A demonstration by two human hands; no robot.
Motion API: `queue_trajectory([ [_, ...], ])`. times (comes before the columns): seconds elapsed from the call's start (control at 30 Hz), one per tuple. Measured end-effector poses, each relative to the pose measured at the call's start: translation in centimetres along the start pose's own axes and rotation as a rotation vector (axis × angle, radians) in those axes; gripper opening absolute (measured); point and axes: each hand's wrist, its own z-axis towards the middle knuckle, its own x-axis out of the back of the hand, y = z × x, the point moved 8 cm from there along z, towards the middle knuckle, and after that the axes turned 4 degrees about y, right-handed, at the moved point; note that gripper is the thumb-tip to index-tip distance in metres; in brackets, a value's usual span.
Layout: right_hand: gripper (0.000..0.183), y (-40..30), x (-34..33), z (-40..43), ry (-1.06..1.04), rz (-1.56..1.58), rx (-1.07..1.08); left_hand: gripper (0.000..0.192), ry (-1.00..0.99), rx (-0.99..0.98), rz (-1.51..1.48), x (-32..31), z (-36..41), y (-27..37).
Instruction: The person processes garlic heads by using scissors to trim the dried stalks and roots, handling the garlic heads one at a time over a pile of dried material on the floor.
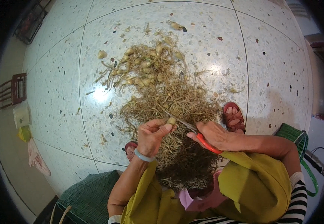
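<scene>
Between the thumb and fingers of my left hand (152,135) is a small pale bulb (171,121). My right hand (213,135) grips scissors with red handles (208,145); their metal blades point left, right beside the bulb. Whether the blades touch it, I cannot tell. Below and beyond both hands spreads a tangled heap of dry roots and stems (176,103) on the floor. At its far end lie several yellowish bulbs with roots and stalks (143,65). One loose bulb (102,54) rests apart at the left.
Speckled terrazzo tiles (274,70) form the floor, with scraps scattered about. A dark green woven basket (90,196) stands at my lower left, another green basket (291,137) at right. A pink plastic object (204,200) is between my legs. A brown wooden chair (13,91) stands far left.
</scene>
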Motion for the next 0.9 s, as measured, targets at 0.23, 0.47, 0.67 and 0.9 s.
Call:
queue_trajectory([
  [0.23, 0.049, 2.3, 0.0, -0.3, 0.227, 0.669, -0.037, 0.015, -0.001, 0.048, -0.187, 2.4, 2.2, -0.4],
  [0.47, 0.056, 2.5, -1.7, -0.8, -0.072, 0.224, -0.167, 0.024, 0.239, -0.252, 0.592, 9.9, 10.6, 3.5],
  [0.67, 0.056, 3.0, -1.4, -0.7, -0.031, 0.210, -0.127, 0.032, 0.416, -0.663, 1.397, 7.2, 14.4, 7.1],
  [0.9, 0.057, 3.5, -2.0, -0.8, -0.063, 0.215, -0.137, 0.036, 0.332, -0.399, 1.108, 10.3, 14.5, 3.8],
])
